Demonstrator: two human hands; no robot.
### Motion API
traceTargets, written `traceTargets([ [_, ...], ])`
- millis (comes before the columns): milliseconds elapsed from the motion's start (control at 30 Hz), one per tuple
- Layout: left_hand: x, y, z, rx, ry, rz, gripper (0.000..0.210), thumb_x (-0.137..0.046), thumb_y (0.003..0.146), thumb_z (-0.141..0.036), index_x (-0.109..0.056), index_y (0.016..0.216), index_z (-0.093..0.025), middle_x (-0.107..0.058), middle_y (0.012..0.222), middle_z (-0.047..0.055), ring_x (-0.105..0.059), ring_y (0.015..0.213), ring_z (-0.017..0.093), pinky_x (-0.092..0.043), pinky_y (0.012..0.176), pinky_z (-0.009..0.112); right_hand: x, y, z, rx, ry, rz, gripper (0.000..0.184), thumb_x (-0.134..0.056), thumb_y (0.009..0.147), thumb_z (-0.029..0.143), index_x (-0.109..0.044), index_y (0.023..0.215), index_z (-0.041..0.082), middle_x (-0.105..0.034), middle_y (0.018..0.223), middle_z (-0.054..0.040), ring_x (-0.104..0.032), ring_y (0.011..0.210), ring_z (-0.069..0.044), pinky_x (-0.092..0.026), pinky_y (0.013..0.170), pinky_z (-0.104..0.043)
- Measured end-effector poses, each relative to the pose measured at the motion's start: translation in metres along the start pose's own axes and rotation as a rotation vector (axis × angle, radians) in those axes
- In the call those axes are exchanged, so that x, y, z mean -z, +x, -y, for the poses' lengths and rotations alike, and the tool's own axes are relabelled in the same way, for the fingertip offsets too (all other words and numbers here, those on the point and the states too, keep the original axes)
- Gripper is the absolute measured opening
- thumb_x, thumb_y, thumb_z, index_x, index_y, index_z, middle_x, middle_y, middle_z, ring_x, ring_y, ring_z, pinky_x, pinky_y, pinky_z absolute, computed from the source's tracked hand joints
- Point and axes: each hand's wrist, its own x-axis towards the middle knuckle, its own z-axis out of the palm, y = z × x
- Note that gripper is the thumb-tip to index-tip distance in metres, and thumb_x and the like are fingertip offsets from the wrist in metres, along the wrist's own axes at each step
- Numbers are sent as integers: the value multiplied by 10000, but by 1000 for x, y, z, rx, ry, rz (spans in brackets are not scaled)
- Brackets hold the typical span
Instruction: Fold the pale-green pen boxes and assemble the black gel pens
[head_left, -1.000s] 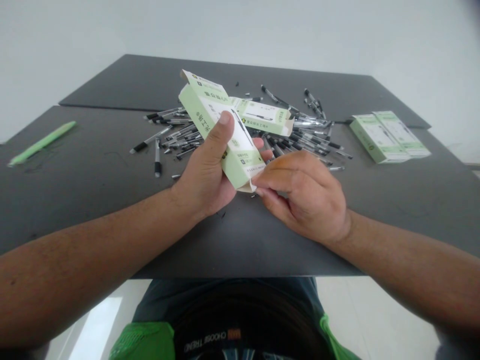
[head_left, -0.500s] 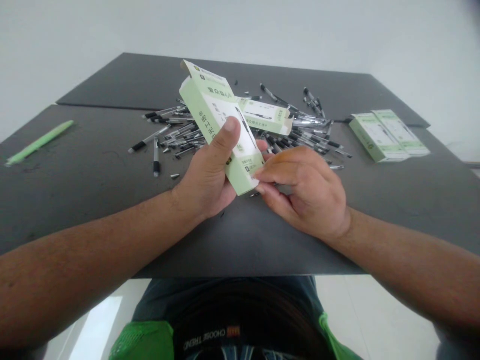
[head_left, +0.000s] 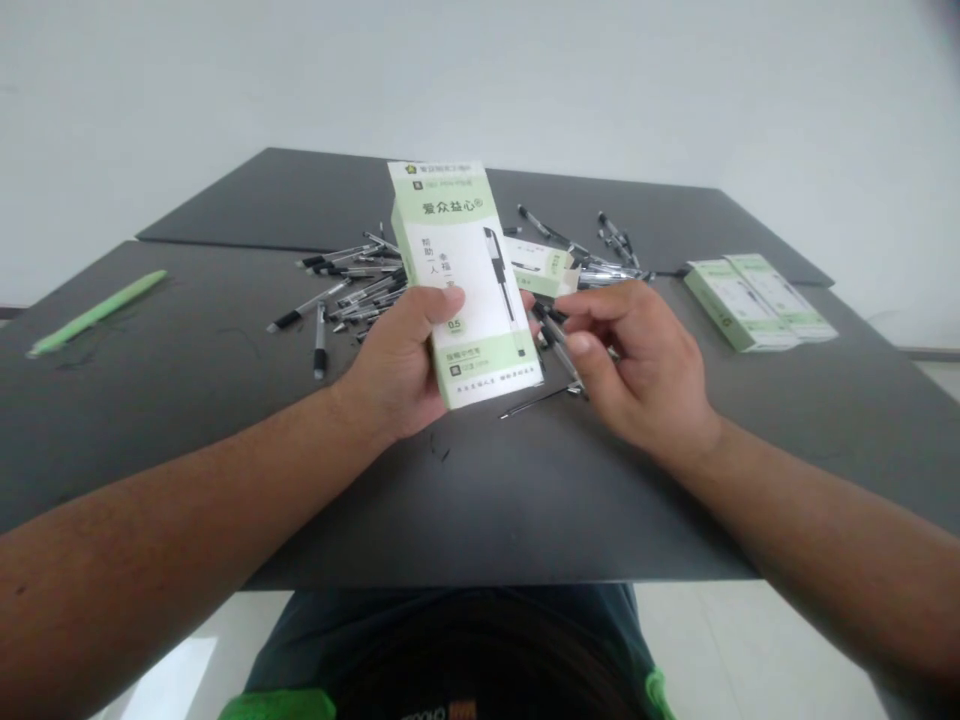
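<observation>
Lying far left on the desk (head_left: 187,400) is a green pen (head_left: 97,312), well apart from the work. Next, the left hand (head_left: 397,365) grips a pale green pen box (head_left: 466,285) upright above the desk, thumb across its front and fingers behind. Thin card like this likely feels light and crushable, best held by its long edges. Behind it sprawls a pile of pens (head_left: 360,285). The right hand (head_left: 637,365), fingers curled, pinches a pen (head_left: 559,350) beside the box. Two closed boxes (head_left: 757,300) sit far right.
</observation>
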Motion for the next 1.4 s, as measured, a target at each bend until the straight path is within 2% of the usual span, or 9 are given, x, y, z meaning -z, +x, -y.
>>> traceTargets([
  [167, -4, 1, -4, -71, -36, -45, 645, -770, 884, -328, -696, 1517, -224, -887, 1168, 100, -810, 1247, 419, -685, 1068, 595, -4, -7, -6, -175, 257, 104, 382, -675, 1165, 379, -644, 1524, 252, -776, 921, 16, -708, 684, -159, -600, 661, -303],
  [267, -6, 1, -1, -65, -58, -24, 691, -806, 892, -363, -674, 1555, -224, -874, 1299, 126, -767, 1356, 454, -653, 1137, 644, -12, -12, -1, -152, 451, 234, 637, -681, 1163, 413, -464, 1740, 255, -805, 1049, -20, -746, 743, -171, -632, 655, -302],
  [367, -3, 2, 4, -2, -35, 5, 650, -817, 917, -420, -695, 1516, -199, -866, 1313, 156, -746, 1398, 476, -647, 1152, 665, -14, -12, 3, -53, 397, 287, 788, -719, 1142, 407, -356, 1830, 278, -826, 1148, -57, -753, 777, -187, -653, 659, -313],
  [567, 5, 4, 14, 23, 24, -6, 532, -847, 944, -500, -734, 1371, -204, -863, 1274, 165, -767, 1355, 484, -697, 1061, 646, -5, -2, 2, 99, 202, 290, 498, -743, 1125, 315, -647, 1612, 272, -849, 1331, -104, -820, 957, -202, -698, 811, -349],
  [700, 8, 4, 15, -73, 125, -120, 529, -935, 930, -375, -682, 1369, -225, -810, 1449, 143, -786, 1323, 414, -699, 1062, 593, -3, 1, -1, 88, 160, 268, 426, -758, 1097, 249, -700, 1519, 266, -861, 1260, -94, -829, 995, -214, -700, 850, -372],
  [867, 15, 6, 12, -124, 336, -112, 504, -936, 934, -392, -740, 1357, -201, -812, 1440, 147, -809, 1244, 388, -703, 1022, 534, -6, 0, -6, 92, 166, 241, 398, -748, 1111, 277, -687, 1504, 262, -822, 1192, -82, -767, 909, -199, -680, 797, -360],
  [1133, 16, 4, 6, -220, 595, -55, 544, -969, 862, -322, -772, 1363, -240, -837, 1380, 111, -798, 1231, 414, -660, 1080, 560, -12, -5, 12, -61, 53, 162, 782, -786, 1065, 372, -412, 1745, 275, -617, 1568, -214, -609, 1479, -362, -652, 1143, -610],
  [1300, 12, -5, 12, -328, 675, 21, 533, -956, 884, -441, -767, 1358, -287, -855, 1282, 98, -815, 1129, 404, -687, 942, 481, -13, -6, 29, -103, 28, 184, 982, -860, 1000, 509, -319, 1780, 259, -540, 1660, -249, -531, 1591, -402, -538, 1290, -682],
  [1400, 9, -9, 11, -349, 737, 118, 427, -872, 966, -462, -726, 1334, -301, -850, 1271, 97, -833, 1107, 367, -710, 930, 462, -11, -6, 34, -116, -12, 167, 973, -841, 1000, 427, -292, 1787, 269, -533, 1669, -238, -515, 1603, -401, -535, 1295, -672],
])
